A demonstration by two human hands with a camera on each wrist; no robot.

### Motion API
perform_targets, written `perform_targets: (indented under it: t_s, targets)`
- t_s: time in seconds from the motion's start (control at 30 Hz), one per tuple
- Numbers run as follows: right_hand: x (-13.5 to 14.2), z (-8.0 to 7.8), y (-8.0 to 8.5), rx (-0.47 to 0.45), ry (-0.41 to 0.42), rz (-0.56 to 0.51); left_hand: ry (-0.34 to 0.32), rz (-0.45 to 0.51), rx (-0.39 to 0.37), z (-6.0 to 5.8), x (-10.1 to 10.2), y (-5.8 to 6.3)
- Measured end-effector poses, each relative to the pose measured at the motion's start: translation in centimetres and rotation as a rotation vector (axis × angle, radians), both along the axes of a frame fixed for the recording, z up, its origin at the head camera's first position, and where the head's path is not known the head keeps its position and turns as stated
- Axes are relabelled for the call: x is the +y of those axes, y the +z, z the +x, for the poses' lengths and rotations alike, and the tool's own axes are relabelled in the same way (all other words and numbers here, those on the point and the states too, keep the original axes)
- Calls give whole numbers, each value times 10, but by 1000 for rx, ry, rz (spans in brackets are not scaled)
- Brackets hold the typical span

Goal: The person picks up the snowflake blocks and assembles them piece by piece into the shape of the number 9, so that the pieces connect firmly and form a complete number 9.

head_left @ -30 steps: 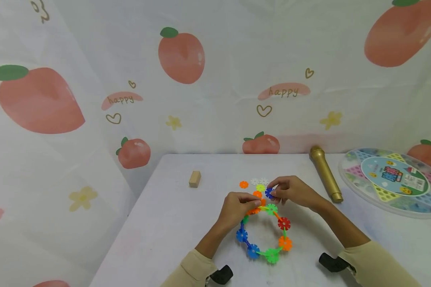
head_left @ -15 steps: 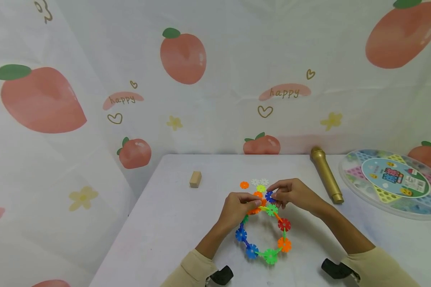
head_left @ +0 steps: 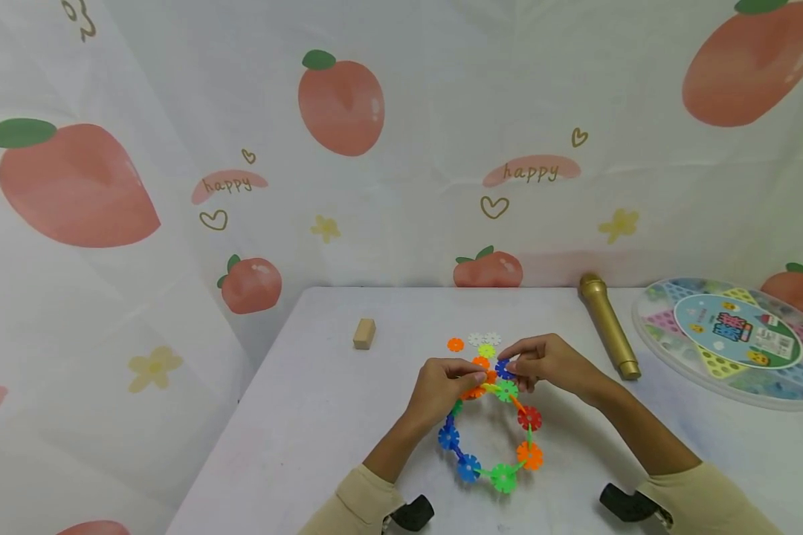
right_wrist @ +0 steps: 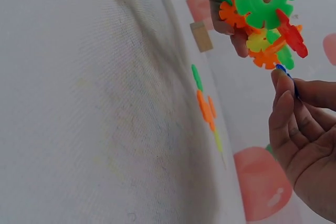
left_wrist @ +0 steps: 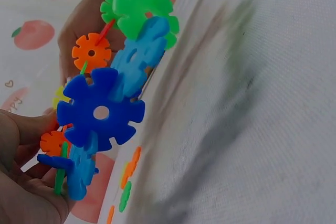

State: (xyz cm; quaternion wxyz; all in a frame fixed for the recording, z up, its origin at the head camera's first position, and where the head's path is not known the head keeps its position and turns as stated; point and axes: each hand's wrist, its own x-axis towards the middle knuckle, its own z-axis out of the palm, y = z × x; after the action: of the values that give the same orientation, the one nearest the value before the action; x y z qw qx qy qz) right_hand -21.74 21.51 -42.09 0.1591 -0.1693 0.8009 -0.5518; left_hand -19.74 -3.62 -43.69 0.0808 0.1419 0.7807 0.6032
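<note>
My right hand (head_left: 549, 361) pinches a dark-blue, round, notched plastic disc (head_left: 503, 370) at one o'clock of a ring of multicoloured notched plastic discs (head_left: 504, 478), which my left hand (head_left: 438, 388) grips near twelve. I judge the ring already closed, the blue disc not yet slotted in; loose orange, white and yellow discs (head_left: 455, 345) lie unattached on the white tabletop (head_left: 308, 416) towards twelve o'clock.

Dim, even light lies over my tabletop (head_left: 294, 416), with a faint sheen on the gold microphone (head_left: 607, 327). My wrist views are murkier — the near blue disc (left_wrist: 101, 94) sharp enough, the shadow (left_wrist: 220, 124) beyond it soft-edged. Toward the head view's corners, printed peaches (head_left: 755, 65) stretch out of shape.
</note>
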Motion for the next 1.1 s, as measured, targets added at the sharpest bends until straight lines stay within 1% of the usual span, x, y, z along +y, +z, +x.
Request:
perform_targets:
  t_s: [0.33, 0.47, 0.7, 0.93, 1.1]
  targets:
    - [-1, 1, 1, -1, 21, -1, 10, 5, -16, 0, 1, 2]
    - [-2, 1, 2, 20, 36, -3, -4, 5, -11, 0, 0, 2]
    - [-5, 1, 3, 58, 51, -18, -25, 19, 18, -1, -2, 4]
    - [-5, -2, -2, 44, 40, -29, -31, 13, 38, -2, -2, 8]
    - [-5, -4, -5, 9, 46, -44, -42, 28, 43, -2, 0, 8]
